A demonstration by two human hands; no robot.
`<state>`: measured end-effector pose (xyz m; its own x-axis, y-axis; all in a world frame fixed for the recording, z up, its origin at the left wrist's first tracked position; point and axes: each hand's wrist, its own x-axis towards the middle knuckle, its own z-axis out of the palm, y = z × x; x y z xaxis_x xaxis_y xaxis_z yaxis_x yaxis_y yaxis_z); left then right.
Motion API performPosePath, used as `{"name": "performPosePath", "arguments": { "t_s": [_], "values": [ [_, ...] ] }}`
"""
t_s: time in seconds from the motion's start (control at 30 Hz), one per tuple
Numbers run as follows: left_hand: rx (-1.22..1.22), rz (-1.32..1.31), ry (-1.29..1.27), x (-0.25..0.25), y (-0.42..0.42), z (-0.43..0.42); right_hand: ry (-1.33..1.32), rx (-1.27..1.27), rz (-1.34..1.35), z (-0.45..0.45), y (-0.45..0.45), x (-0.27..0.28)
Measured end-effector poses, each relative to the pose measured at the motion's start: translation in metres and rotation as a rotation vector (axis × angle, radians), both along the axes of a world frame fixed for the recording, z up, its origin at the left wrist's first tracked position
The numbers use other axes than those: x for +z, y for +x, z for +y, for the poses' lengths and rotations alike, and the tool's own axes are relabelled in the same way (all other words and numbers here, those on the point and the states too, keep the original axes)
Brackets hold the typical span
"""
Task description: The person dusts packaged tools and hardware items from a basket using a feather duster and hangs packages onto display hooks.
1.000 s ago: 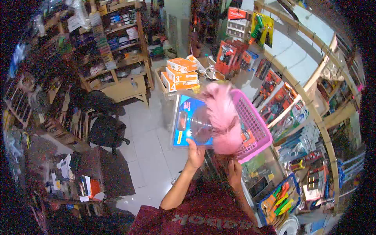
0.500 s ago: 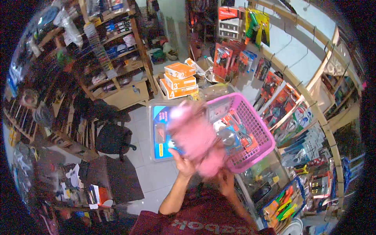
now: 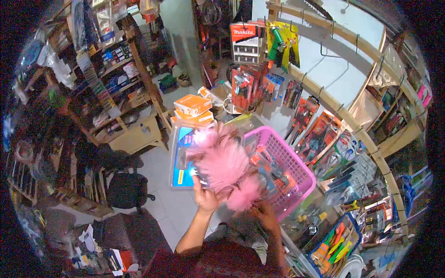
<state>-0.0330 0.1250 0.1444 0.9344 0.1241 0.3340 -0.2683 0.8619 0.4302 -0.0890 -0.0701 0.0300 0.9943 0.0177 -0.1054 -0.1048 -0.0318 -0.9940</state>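
A pink feather duster (image 3: 222, 162) with fluffy, brown-tinged plumes spreads across the middle of the view. My right hand (image 3: 265, 214) is closed at its lower end, where the handle is mostly hidden. Behind the plumes stands a clear blister pack with a blue card (image 3: 181, 175), partly covered by them. My left hand (image 3: 206, 200) grips the lower corner of this pack, thumb on the front face, the other fingers mostly hidden. Just to the right, a pink plastic basket (image 3: 303, 172) contains several packaged tools (image 3: 273, 173).
Orange boxes (image 3: 193, 105) are stacked beyond the pack. Carded tools (image 3: 306, 113) hang from a wooden rack (image 3: 340, 111) on the right. Colourful-handled tools (image 3: 336, 243) lie low at right. A black chair (image 3: 127, 190) and loaded shelves (image 3: 123, 69) stand to the left.
The duster was smeared by motion and now shows sharper, its plumes still over the pack. The camera view has shifted, so the boxes and rack appear further left. Both hands keep their holds.
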Motion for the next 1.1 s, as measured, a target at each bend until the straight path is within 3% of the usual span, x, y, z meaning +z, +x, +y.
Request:
{"name": "performPosePath", "arguments": {
  "t_s": [0.03, 0.1, 0.17, 0.2, 0.27, 0.37, 0.43, 0.5, 0.6, 0.63, 0.67, 0.73, 0.77, 0.83, 0.87, 0.9, 0.97, 1.0, 1.07, 1.1],
  "values": [
    [-0.079, 0.008, -0.093, 0.0, 0.005, 0.002, 0.005, 0.07, 0.015, -0.004, 0.009, -0.004],
    [0.123, 0.079, 0.231, -0.004, 0.013, 0.006, 0.017, 0.213, 0.059, -0.012, 0.018, -0.009],
    [0.026, -0.005, 0.198, -0.017, 0.026, 0.009, 0.033, 0.17, 0.069, -0.013, 0.023, -0.001],
    [-0.175, -0.133, 0.012, -0.023, 0.038, 0.012, 0.039, 0.154, 0.067, -0.012, 0.028, 0.005],
    [-0.22, -0.151, -0.037, -0.03, 0.046, 0.013, -0.219, -0.083, -0.068, -0.004, 0.037, 0.01],
    [-0.166, 0.049, 0.035, -0.012, 0.047, 0.007, -0.356, -0.222, -0.129, -0.016, 0.05, 0.002],
    [-0.454, -0.137, 0.058, -0.035, 0.064, 0.024, -0.405, -0.188, -0.178, -0.016, 0.056, 0.008],
    [-0.322, 0.054, 0.267, -0.027, 0.064, 0.029, -0.494, -0.093, -0.294, -0.014, 0.049, 0.04],
    [-0.079, 0.162, 0.564, -0.012, 0.07, 0.042, -0.866, 0.044, -0.409, -0.013, 0.043, 0.073],
    [0.004, 0.158, 0.635, -0.004, 0.073, 0.046, -0.732, -0.072, -0.316, -0.017, 0.048, 0.063],
    [-0.294, 0.398, 0.257, 0.011, 0.07, 0.045, -0.596, -0.19, -0.217, -0.025, 0.054, 0.044],
    [-0.446, 0.426, 0.177, 0.01, 0.083, 0.052, -0.777, -0.331, -0.549, -0.019, 0.045, 0.037],
    [-0.524, 0.445, 0.143, 0.009, 0.088, 0.057, -0.894, -0.24, -0.54, -0.021, 0.041, 0.039],
    [-0.573, 0.408, 0.178, 0.006, 0.098, 0.066, -1.115, -0.027, -0.499, -0.027, 0.041, 0.056],
    [-0.595, 0.394, 0.192, 0.004, 0.1, 0.072, -0.822, -0.129, -0.348, -0.044, 0.045, 0.029],
    [-0.612, 0.375, 0.204, 0.001, 0.103, 0.078, -0.943, -0.151, -0.366, -0.036, 0.055, 0.059],
    [-0.66, 0.282, 0.132, -0.018, 0.111, 0.096, -1.038, -0.349, -0.569, -0.034, 0.057, 0.048],
    [-0.674, 0.224, 0.097, -0.017, 0.114, 0.101, -1.017, -0.194, -0.5, -0.036, 0.053, 0.047],
    [-0.471, 0.395, 0.275, -0.003, 0.107, 0.104, -0.961, 0.116, -0.375, -0.039, 0.052, 0.053],
    [-0.368, 0.478, 0.362, 0.005, 0.104, 0.104, -0.949, 0.046, -0.262, -0.037, 0.053, 0.058]
  ]
}}
